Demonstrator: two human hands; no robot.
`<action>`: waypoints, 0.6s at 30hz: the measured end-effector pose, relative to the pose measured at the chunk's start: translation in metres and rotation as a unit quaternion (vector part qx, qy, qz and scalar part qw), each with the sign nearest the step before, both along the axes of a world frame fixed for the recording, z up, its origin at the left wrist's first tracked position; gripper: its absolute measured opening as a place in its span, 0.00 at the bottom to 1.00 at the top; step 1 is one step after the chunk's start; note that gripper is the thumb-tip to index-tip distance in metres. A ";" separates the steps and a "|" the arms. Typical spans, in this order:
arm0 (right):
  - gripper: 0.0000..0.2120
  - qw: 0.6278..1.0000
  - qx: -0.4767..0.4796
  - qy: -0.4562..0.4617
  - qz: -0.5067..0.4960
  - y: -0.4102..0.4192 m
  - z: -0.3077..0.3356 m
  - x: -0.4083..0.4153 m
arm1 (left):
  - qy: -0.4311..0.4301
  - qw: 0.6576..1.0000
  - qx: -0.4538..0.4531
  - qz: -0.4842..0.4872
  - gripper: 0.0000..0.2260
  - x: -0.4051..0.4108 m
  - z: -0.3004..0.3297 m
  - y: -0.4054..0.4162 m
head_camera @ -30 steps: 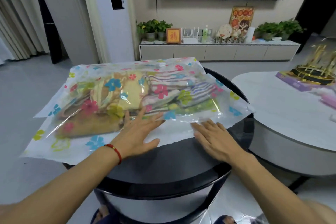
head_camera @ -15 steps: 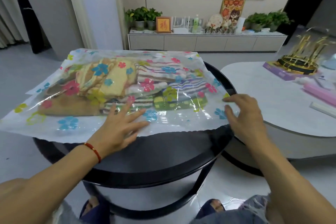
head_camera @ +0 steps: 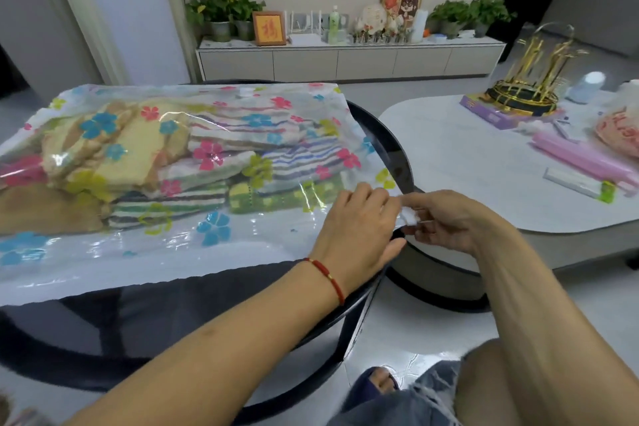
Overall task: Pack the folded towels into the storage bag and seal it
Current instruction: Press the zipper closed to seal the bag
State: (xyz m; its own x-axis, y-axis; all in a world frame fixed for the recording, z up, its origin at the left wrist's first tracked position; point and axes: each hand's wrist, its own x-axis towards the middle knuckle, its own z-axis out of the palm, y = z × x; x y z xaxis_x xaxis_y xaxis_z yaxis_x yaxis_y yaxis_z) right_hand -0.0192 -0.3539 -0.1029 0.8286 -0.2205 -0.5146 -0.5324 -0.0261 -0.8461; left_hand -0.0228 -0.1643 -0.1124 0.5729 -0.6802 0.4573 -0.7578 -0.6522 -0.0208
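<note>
Towels [head_camera: 193, 162] lie folded inside the storage bag [head_camera: 138, 245], a clear plastic one printed with coloured flowers, and you have it spread flat across the black round table [head_camera: 193, 315] in the head view, the only view given. The bag covers most of the tabletop, and its near edge hangs just past the dark surface on the left. Inside it, a yellow towel sits at the left, striped ones fill the middle and right, and a green checked one lies nearest you.

Your left hand [head_camera: 359, 228] rests at the bag's near right corner, palm down, with its fingers curled over the plastic edge there. A red bracelet [head_camera: 328, 275] circles that wrist. Your right hand [head_camera: 449, 221] meets it from the right, and its fingers are pinched together on a small white piece [head_camera: 409, 216] at that same corner. You cannot tell from this angle whether that piece is a slider clip or part of the bag's seal. The two hands touch or nearly touch at the fingertips.

To the right, well apart from the bag, a white table [head_camera: 466, 162] carries a gold ornament [head_camera: 529, 79] on a purple box, a pink roll [head_camera: 581, 159] and a small white stick-shaped item near its edge. Far across the room, a low cabinet [head_camera: 345, 60] holds potted plants, a framed picture and small bottles. Your knee in frayed denim shows at the bottom right.
</note>
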 end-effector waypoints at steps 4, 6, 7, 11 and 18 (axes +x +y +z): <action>0.10 0.999 -0.006 -0.025 0.025 -0.006 -0.006 -0.010 | -0.063 0.998 -0.008 0.009 0.09 0.004 -0.010 -0.029; 0.06 0.999 -0.025 -0.030 0.024 -0.006 -0.007 -0.013 | -0.090 0.995 -0.041 0.003 0.04 0.005 -0.018 -0.033; 0.04 0.998 -0.045 -0.035 0.021 -0.006 -0.008 -0.013 | -0.103 0.993 -0.055 0.000 0.03 0.006 -0.021 -0.035; 0.03 0.994 -0.092 -0.058 0.001 -0.001 -0.009 -0.008 | -0.140 0.987 -0.081 -0.013 0.02 0.012 -0.025 -0.040; 0.08 0.991 -0.096 -0.083 -0.037 0.008 -0.007 -0.007 | -0.091 0.988 -0.126 0.013 0.07 0.017 -0.024 -0.030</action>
